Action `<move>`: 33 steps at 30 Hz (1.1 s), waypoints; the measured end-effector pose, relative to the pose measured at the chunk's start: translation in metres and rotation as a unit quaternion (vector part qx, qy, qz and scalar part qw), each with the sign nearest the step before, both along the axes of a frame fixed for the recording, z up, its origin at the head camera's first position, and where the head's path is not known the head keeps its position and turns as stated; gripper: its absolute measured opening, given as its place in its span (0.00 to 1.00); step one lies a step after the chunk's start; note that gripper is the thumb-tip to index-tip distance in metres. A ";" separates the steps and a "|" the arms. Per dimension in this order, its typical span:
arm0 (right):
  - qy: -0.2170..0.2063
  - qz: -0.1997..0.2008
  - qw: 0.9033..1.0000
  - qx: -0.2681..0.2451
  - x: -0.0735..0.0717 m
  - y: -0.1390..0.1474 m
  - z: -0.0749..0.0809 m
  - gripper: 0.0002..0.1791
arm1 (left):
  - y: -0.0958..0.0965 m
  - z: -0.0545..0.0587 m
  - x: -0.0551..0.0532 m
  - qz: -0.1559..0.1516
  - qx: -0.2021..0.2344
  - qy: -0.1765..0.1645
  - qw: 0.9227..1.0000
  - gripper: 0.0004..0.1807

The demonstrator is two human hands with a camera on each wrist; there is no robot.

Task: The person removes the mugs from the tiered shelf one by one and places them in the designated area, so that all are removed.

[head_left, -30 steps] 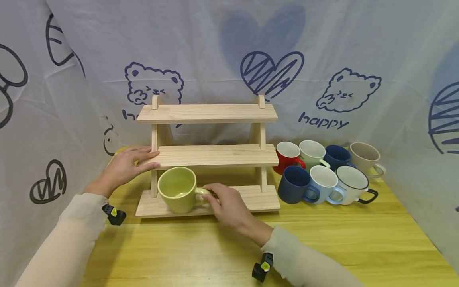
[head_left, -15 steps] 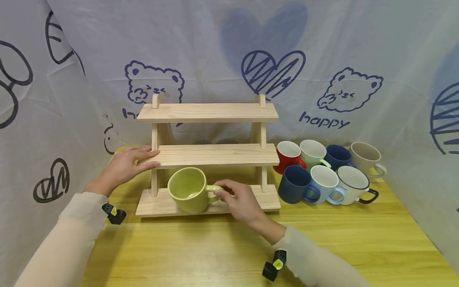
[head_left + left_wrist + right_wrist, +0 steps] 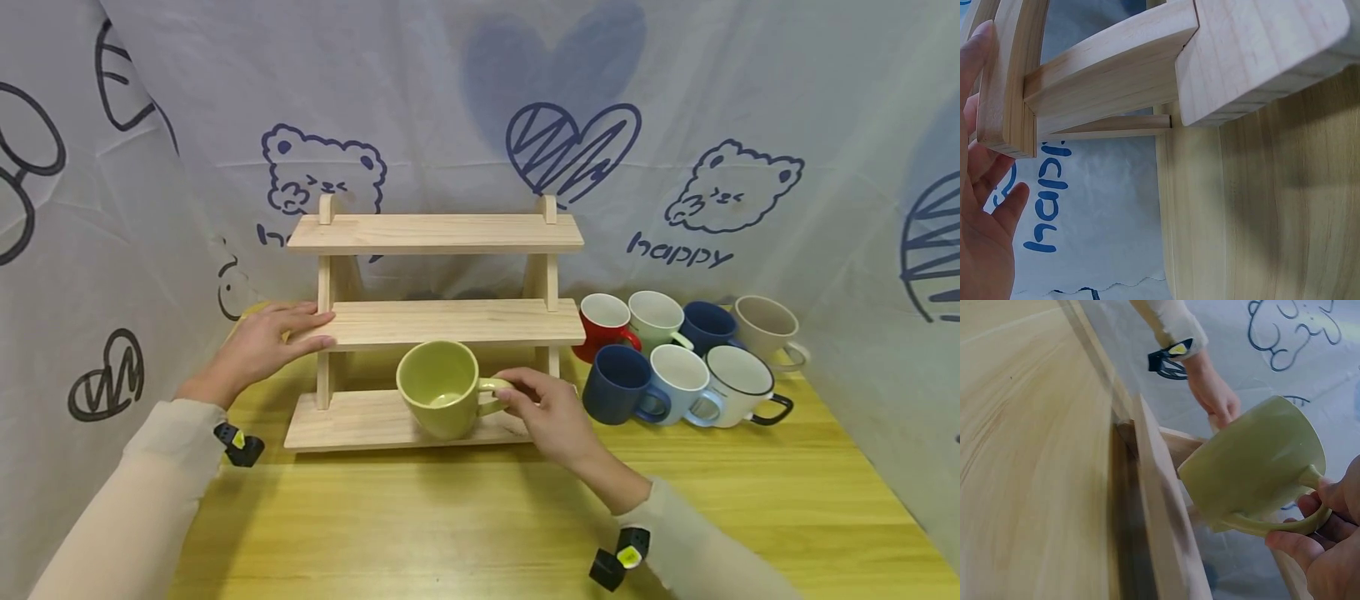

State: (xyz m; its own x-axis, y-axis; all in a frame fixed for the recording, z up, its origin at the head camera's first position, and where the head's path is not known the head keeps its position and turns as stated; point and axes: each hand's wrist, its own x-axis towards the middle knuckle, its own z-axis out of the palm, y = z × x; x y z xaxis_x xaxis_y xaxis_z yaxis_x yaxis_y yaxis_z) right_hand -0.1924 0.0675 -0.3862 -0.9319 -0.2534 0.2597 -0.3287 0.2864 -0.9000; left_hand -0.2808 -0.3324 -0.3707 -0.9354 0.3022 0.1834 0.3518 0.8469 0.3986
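Note:
My right hand (image 3: 551,414) pinches the handle of a yellow-green mug (image 3: 435,392), fingers and thumb round it. The mug is upright with its mouth up, in front of the lowest tier of a three-tier wooden display shelf (image 3: 442,323). Whether its base touches that tier or hangs just over it, I cannot tell. In the right wrist view the mug (image 3: 1260,462) shows its side and handle. My left hand (image 3: 262,343) grips the left end of the middle tier; in the left wrist view its fingers (image 3: 1013,209) show around the board end.
Several mugs stand together right of the shelf, among them a red one (image 3: 600,333), a dark blue one (image 3: 615,387) and a white one with a black rim (image 3: 735,392). A printed curtain (image 3: 450,100) hangs behind the yellow wooden table (image 3: 420,533).
My right hand has carried the yellow-green mug rightward along the lowest tier, from its left part to about the middle, slightly higher now. My left hand has stayed on the shelf.

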 end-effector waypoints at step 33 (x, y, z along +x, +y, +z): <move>0.048 -0.117 0.991 -0.033 0.014 0.134 0.034 0.16 | 0.001 -0.002 0.000 -0.023 -0.019 0.033 0.999 0.31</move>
State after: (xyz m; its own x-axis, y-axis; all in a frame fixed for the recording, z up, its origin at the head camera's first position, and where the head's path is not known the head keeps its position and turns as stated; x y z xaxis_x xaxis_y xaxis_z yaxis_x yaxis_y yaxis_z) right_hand -0.1781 0.2012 -0.3523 -0.9335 -0.0118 0.3585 -0.3447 0.3062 -0.8874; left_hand -0.2804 -0.3315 -0.3732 -0.9064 0.3529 0.2321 0.4157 0.8428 0.3418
